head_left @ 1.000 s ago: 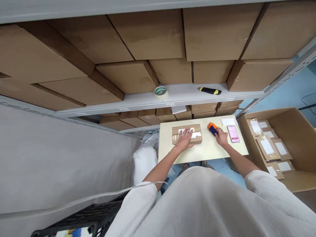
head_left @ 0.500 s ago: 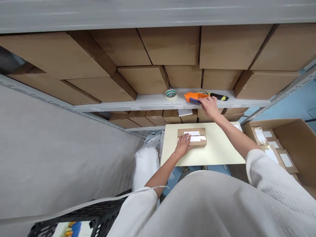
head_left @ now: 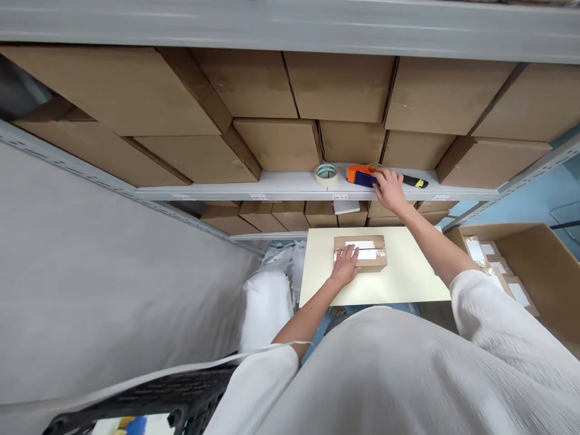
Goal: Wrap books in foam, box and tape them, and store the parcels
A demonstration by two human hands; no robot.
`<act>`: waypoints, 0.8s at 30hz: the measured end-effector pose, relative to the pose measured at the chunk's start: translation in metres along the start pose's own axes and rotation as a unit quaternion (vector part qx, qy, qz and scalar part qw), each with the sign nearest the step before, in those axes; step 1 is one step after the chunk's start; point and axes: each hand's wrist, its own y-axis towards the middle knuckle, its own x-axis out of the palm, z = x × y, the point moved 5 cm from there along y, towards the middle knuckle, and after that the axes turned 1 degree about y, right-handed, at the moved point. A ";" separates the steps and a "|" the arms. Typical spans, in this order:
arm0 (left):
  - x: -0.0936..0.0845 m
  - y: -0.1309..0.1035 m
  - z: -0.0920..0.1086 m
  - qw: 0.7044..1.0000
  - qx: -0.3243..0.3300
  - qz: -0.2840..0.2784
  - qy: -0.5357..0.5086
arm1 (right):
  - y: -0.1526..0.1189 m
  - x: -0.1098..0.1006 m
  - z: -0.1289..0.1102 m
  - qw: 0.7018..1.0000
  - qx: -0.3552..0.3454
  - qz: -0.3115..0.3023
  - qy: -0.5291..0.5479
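A small brown carton (head_left: 374, 263) with a white label and tape lies on the pale yellow board (head_left: 412, 284). My left hand (head_left: 345, 266) rests on the carton's left part, fingers spread over the label. On the grey shelf above the board, my right hand (head_left: 388, 188) is on an orange and dark blue tool (head_left: 359, 175), its fingers wrapped round the right end. A black and yellow tool (head_left: 415, 182) lies just right of that hand. To the left of the orange tool sits a tape roll (head_left: 326, 174). Another roll is mostly hidden behind my right hand.
Stacked brown boxes (head_left: 342, 84) fill the shelf behind, and more stand on the level below. At right is a large open carton (head_left: 550, 266) holding labelled parcels. White wrapping (head_left: 267, 308) hangs left of the board. A black crate (head_left: 190, 393) and a pale cable are at lower left.
The view has shifted slightly, moving most things to the right. The orange tool now lies flatter on the shelf with its dark side showing more. My left hand remains on the carton.
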 end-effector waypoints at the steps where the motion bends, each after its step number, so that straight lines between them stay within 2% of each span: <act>1: -0.002 0.000 0.001 1.000 -0.001 0.004 -0.003 | -0.010 -0.003 -0.003 1.000 0.000 0.005 0.003; 4: -0.010 0.002 0.002 1.000 0.001 0.021 -0.016 | -0.054 -0.005 -0.010 1.000 0.006 -0.003 0.018; 7: -0.016 0.011 0.008 0.999 0.022 0.035 -0.034 | -0.120 0.003 -0.010 0.998 0.047 -0.040 0.032; 12: -0.014 0.030 0.030 0.994 0.075 0.039 -0.065 | -0.252 0.025 0.007 0.973 0.187 -0.123 0.052; 16: -0.007 0.037 0.057 0.990 0.118 0.033 -0.075 | -0.341 0.037 0.041 0.935 0.314 -0.154 0.058; 20: -0.001 0.043 0.087 0.983 0.169 0.028 -0.068 | -0.389 0.038 0.086 0.902 0.402 -0.147 0.059; 24: 0.008 0.061 0.121 0.981 0.186 0.028 -0.054 | -0.407 0.035 0.133 0.888 0.428 -0.150 0.067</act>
